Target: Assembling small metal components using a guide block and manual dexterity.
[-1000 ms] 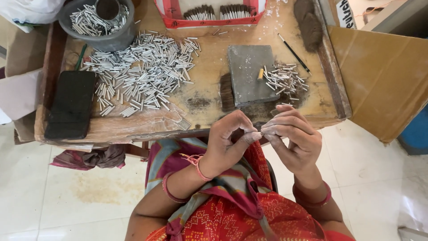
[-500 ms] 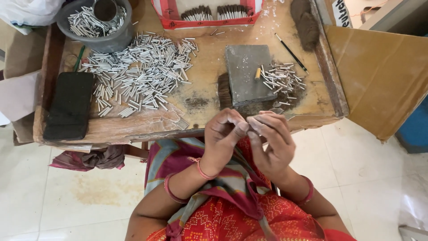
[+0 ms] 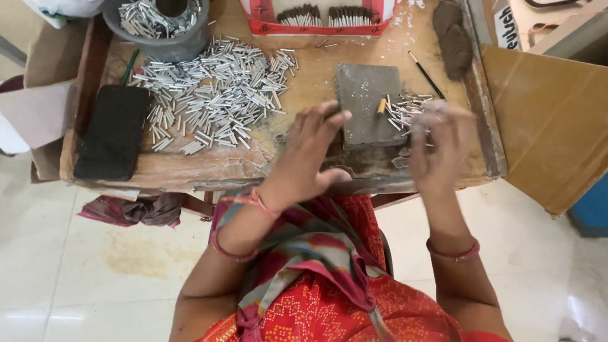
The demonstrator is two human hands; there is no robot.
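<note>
On the wooden work tray point(image 3: 190, 171), a large heap of small silver tubes point(image 3: 215, 95) lies loose across the left-centre. More of them fill the grey bowl point(image 3: 158, 25) at the far left corner, and a much smaller cluster of tubes point(image 3: 405, 107) sits just right of the grey stone slab point(image 3: 368, 104). Judging by the two piles, most of the tubes are yet to be handled.

The left hand point(image 3: 310, 158) hovers over the near edge just left of the slab, its fingers spread wide and loose, holding nothing visible. The right hand point(image 3: 440, 145) is blurred over the small cluster, its fingers curled partly inward; whether they pinch a tube cannot be told. One tan-coloured tube point(image 3: 381, 106) rests on the slab's right edge. A black phone point(image 3: 114, 133) lies at the near left corner.
</note>
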